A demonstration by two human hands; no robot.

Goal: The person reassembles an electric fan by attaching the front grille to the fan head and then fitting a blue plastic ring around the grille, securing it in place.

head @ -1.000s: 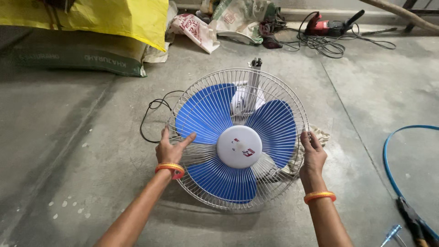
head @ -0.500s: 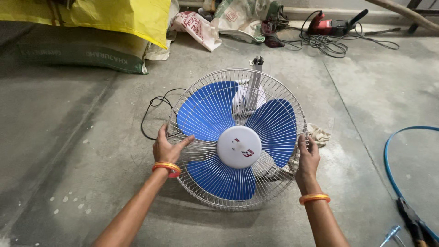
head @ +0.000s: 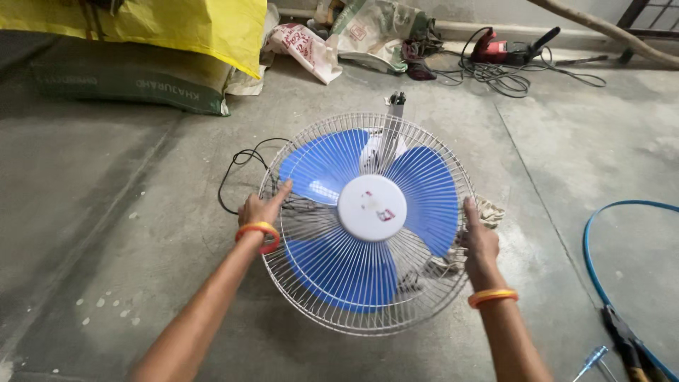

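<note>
Both hands [head: 263, 210] [head: 479, 240] grip round wire fan guard [head: 424, 145].

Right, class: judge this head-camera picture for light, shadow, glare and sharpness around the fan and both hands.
Head view: soft, even light; the fan throws only a faint shadow on the floor. Mild glare on the near-left blade and white hub. Left hand and right hand on the grille rim are sharp; the wide lens bends the frame's edges.

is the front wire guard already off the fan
No, the wire guard covers the blue blades of the fan, and the left hand and right hand hold its rim on either side.
</note>
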